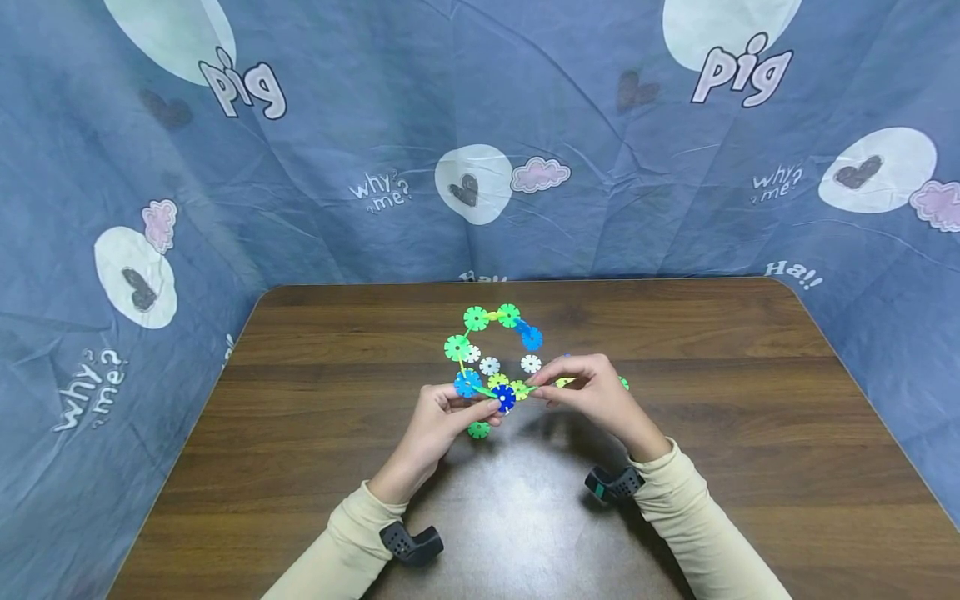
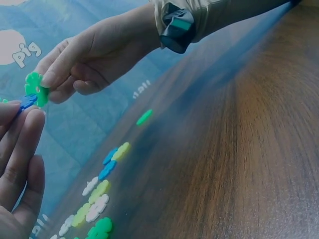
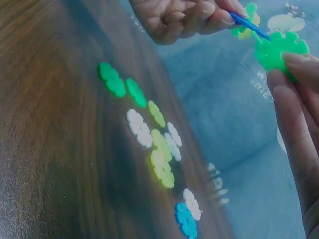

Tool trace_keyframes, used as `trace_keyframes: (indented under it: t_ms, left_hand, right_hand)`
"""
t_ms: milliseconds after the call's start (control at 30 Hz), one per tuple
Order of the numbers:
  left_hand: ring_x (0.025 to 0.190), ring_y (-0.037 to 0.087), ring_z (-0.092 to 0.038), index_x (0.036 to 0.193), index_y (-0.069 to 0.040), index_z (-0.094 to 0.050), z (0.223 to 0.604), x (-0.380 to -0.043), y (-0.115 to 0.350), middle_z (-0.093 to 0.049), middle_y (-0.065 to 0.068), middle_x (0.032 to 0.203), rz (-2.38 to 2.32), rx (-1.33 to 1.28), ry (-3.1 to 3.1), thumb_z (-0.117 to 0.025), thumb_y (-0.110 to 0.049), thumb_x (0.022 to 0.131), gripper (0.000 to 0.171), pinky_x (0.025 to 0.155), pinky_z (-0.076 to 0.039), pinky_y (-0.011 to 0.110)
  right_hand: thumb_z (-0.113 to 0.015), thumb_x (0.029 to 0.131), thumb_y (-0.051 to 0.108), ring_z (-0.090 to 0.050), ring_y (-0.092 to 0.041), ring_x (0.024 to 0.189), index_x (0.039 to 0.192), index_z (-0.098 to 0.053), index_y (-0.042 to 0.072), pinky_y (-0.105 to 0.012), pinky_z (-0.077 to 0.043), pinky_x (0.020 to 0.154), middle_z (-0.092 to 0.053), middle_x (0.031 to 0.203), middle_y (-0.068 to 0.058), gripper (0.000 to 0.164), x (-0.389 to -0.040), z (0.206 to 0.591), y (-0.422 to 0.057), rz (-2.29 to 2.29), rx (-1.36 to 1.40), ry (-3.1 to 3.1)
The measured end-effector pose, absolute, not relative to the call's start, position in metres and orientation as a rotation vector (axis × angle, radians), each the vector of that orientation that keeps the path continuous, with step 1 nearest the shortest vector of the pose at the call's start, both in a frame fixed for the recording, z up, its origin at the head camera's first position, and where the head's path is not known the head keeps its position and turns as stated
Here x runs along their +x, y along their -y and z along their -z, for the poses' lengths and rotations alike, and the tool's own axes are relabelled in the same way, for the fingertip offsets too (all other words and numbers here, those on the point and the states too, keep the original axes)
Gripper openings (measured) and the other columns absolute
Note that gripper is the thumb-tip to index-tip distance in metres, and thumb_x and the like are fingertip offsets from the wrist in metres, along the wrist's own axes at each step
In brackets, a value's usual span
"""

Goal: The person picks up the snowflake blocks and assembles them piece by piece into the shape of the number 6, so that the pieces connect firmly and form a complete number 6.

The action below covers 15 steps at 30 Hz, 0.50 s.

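My left hand (image 1: 442,423) pinches a dark blue notched plastic disc (image 1: 503,398) between thumb and fingers. Opposite it, my right hand (image 1: 600,398) pinches a green notched disc (image 3: 281,50) by its rim. In the right wrist view, the blue disc's edge meets the green disc's rim; whether it sits fully in a slot I cannot tell. From the left hand's side a curved chain of interlocked discs rises over the table, with a light blue disc (image 1: 467,383), green discs (image 1: 457,347), and blue ones (image 1: 531,337) at its far end. Fingers partly hide the joins.
Loose discs lie on the wooden table (image 1: 300,433) beneath and behind the hands: white (image 3: 138,128), yellow (image 3: 162,169), blue (image 3: 186,220) and green (image 3: 111,79). A printed blue cloth (image 1: 480,100) hangs behind the table. Each wrist wears a black strap device (image 1: 613,483).
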<state>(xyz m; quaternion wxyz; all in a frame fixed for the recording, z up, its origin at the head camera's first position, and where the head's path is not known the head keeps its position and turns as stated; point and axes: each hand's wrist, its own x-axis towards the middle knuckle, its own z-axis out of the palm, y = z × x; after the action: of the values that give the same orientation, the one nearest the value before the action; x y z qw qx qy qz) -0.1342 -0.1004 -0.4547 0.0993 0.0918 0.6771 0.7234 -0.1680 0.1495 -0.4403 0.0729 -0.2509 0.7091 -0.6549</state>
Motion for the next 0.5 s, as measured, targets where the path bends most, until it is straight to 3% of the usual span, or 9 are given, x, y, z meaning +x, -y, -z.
trace_keyframes:
  t_ms: [100,200,500]
  left_hand:
    - [0.074,0.012,-0.077,0.108,0.013,-0.072,0.4545,-0.1341,0.1005,-0.079,0.017,0.086,-2.131,0.276,-2.007,-0.075,-0.005,0.093,0.024,0.073,-0.065,0.035]
    - [0.074,0.011,-0.077,0.109,0.013,-0.072,0.4551,-0.1341,0.1007,-0.079,0.020,0.087,-2.124,0.275,-2.008,-0.075,-0.006,0.094,0.024,0.073,-0.065,0.035]
    - [0.074,0.011,-0.077,0.110,0.010,-0.073,0.4551,-0.1340,0.1018,-0.080,-0.003,0.081,-2.088,0.253,-1.997,-0.075,-0.007,0.093,0.024,0.076,-0.064,0.037]
  right_hand:
    - [-0.078,0.089,0.000,-0.077,-0.015,0.086,0.098,-0.077,-0.005,-0.048,-0.065,0.073,-0.076,0.100,-0.022,0.010,-0.1669,0.4401,-0.1487,1.955,-0.791,-2.130]
    - [-0.079,0.089,0.001,-0.077,-0.015,0.092,0.097,-0.077,-0.006,-0.040,-0.065,0.074,-0.076,0.101,-0.026,0.012,-0.1663,0.4413,-0.1475,1.947,-0.832,-2.148]
    - [-0.078,0.085,-0.008,-0.077,-0.007,0.093,0.091,-0.079,-0.003,-0.031,-0.065,0.076,-0.078,0.095,-0.022,0.008,-0.1672,0.4460,-0.1430,1.900,-1.013,-2.246]
